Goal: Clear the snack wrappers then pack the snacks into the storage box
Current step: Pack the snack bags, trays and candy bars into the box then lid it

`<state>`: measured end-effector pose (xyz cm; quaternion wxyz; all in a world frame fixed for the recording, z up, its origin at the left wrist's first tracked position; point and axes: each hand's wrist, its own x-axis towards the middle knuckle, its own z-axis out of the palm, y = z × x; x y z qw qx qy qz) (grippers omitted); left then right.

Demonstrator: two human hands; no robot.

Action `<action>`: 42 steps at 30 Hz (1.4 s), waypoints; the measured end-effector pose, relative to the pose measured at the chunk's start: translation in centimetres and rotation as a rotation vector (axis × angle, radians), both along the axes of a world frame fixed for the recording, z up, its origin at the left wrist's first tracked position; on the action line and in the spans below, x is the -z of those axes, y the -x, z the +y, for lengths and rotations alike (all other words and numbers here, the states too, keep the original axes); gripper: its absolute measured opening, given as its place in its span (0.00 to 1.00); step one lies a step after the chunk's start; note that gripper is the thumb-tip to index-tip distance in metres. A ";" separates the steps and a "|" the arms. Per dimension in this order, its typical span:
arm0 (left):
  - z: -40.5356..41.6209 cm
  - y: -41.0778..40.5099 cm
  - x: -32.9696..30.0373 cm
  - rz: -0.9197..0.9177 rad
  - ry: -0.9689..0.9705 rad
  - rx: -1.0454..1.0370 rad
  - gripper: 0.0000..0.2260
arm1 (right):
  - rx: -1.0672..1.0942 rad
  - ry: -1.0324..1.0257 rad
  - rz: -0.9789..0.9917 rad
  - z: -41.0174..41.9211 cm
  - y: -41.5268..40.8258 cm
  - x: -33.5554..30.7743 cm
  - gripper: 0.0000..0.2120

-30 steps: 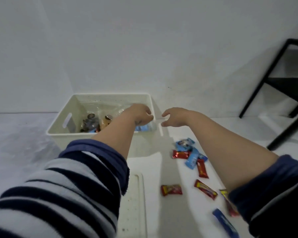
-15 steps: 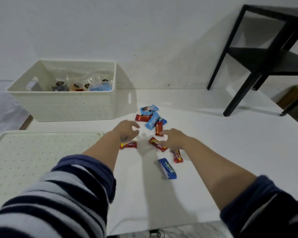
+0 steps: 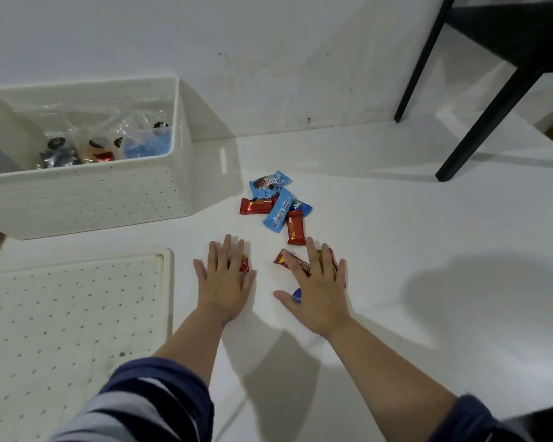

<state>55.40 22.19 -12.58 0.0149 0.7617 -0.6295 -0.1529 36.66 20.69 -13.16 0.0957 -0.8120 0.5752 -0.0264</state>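
Both hands flat, fingers spread, nothing gripped. Left hand (image 3: 225, 282) covers red snack (image 3: 244, 264); right hand (image 3: 316, 291) overlies red-yellow bar (image 3: 296, 264) (long axis slanting across fingers) and blue packet (image 3: 297, 295). Remaining pile (image 3: 276, 205) lies ahead on worktop (image 3: 412, 250). Storage box (image 3: 87, 199) ahead-left, nearer left hand.
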 end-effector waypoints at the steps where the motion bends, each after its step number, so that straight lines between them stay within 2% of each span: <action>1: -0.8 -0.4 0.3 -0.008 0.029 0.015 0.30 | -0.005 0.018 0.004 -0.9 -0.2 0.2 0.36; 5: -5.1 -2.4 0.6 -0.017 0.097 0.151 0.39 | -0.023 0.083 0.019 -5.1 -0.6 0.1 0.39; 11: -12.5 -5.1 0.2 -0.028 0.088 0.424 0.48 | -0.059 0.085 0.020 -10.4 -0.9 -0.4 0.42; 17: -16.8 -5.8 -0.2 -0.112 0.060 0.673 0.47 | -0.110 0.039 0.031 -12.7 -1.2 0.1 0.40; 22: -16.9 -6.6 0.9 -0.042 0.153 0.626 0.43 | -0.066 0.086 -0.056 -12.6 -1.5 -0.2 0.35; 29: -17.0 -6.0 0.0 -0.096 0.176 0.617 0.38 | -0.018 0.160 -0.135 -12.5 -1.4 0.3 0.31; 37: -11.4 -5.3 -0.2 -0.101 0.201 0.448 0.38 | 0.027 0.271 -0.118 -11.5 -1.4 0.3 0.28; 42: -8.5 -4.0 1.3 -0.104 0.463 0.299 0.18 | -0.004 0.333 -0.174 -10.7 -1.3 0.4 0.24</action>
